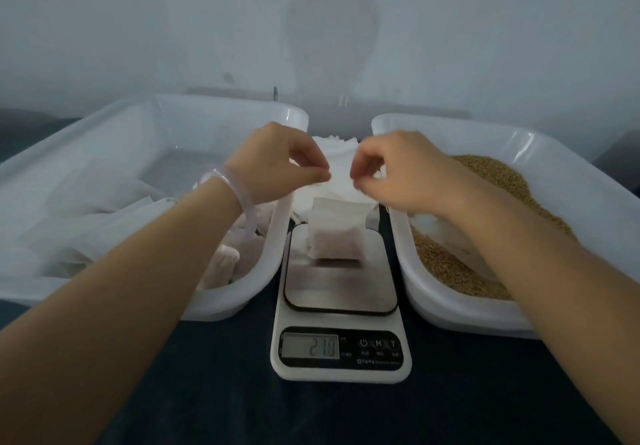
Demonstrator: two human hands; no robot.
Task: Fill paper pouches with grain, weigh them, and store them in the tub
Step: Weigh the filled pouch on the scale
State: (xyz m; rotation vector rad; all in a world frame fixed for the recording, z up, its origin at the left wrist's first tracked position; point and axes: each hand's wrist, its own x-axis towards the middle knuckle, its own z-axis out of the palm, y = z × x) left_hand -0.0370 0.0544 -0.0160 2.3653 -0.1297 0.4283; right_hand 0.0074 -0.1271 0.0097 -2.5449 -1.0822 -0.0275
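On my feed both hands are up over the far end of the scale (pixel 341 292), each pinching. The left hand (pixel 277 164), with a pale translucent bracelet (pixel 239 195) on its wrist, has thumb and forefinger closed on the left edge of a white paper pouch (pixel 341 176). The right hand (pixel 398 171) nips the same pouch at its right edge, the other fingers curled in. That pouch is thin and flat. Its lower edge blends into the stack of blank white pouches (pixel 334 143) lying behind the scale, so I cannot tell where one ends and the other begins.

Just below the hands, a filled pouch (pixel 335 233) stands upright on the back part of the steel weighing plate. It is a square of semi-sheer white paper with a flat, empty top and a brownish mass showing through its lower half. The display (pixel 310 346) shows the digits 2, 1, 0; I can't make out a decimal point.

The white tub (pixel 221 302) on the left holds a heap of similar white pouches (pixel 104 216). The right-hand tub (pixel 450 309) holds tan grain (pixel 491 181), with a pale object I cannot identify lying on it. The scale and both tubs sit on a dark bench (pixel 311 410).
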